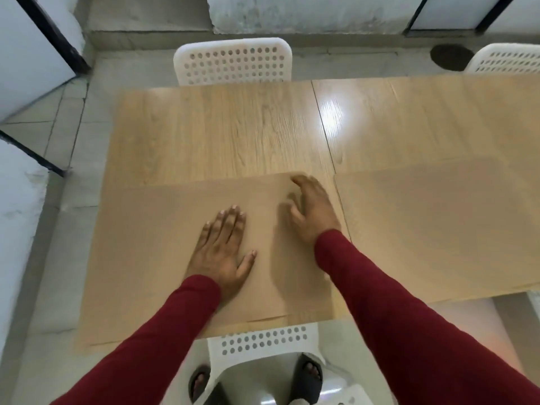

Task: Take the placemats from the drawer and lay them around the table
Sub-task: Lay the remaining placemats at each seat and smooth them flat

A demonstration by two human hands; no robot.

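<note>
looks like the laying step rn: left hand flat, fingers straight, pressing a tan placemat at lower centre of the table. right hand blurry, fingers loosely bent on its upper right corner, grip unclear. 2nd mat lower right. next prob needs squaring it up w/ the edge. no writing or brands visible.

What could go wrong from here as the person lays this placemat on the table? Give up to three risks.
1. The placemat overhangs the table's near left corner, so it may slip off or end up crooked.
2. The right hand is at its far right corner; pushing there while the left hand presses flat could buckle it.
3. Its right edge lies close to a second mat, so a shift might overlap them.
</note>
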